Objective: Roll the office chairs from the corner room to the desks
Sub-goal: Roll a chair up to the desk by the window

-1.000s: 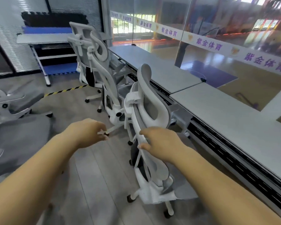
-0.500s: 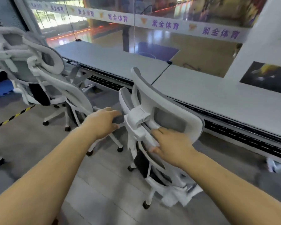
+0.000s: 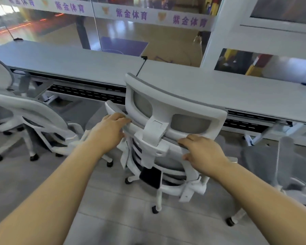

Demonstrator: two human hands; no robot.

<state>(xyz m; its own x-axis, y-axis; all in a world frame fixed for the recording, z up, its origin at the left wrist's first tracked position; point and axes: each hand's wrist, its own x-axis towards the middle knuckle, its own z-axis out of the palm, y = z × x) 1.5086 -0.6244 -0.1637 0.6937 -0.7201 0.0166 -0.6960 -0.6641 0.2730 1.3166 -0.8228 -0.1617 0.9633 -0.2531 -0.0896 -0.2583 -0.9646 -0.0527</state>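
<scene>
A white office chair (image 3: pixel 163 124) with a grey mesh back and headrest stands in front of me, its back toward me, facing the long grey desk (image 3: pixel 193 85). My left hand (image 3: pixel 107 132) grips the top edge of the backrest on the left side. My right hand (image 3: pixel 202 153) grips the same edge on the right, just below the headrest. The chair's castors rest on the grey floor, and its seat is hidden behind the backrest.
Another white chair (image 3: pixel 30 119) stands close on the left at the desk. A grey chair (image 3: pixel 279 161) sits on the right. A glass wall with purple lettering (image 3: pixel 131 14) runs behind the desk. A white pillar (image 3: pixel 219 30) rises at the right.
The chair has turned from side-on to square with the desk. My left hand has reached the backrest and closed on it; my right hand has moved up to the top edge.
</scene>
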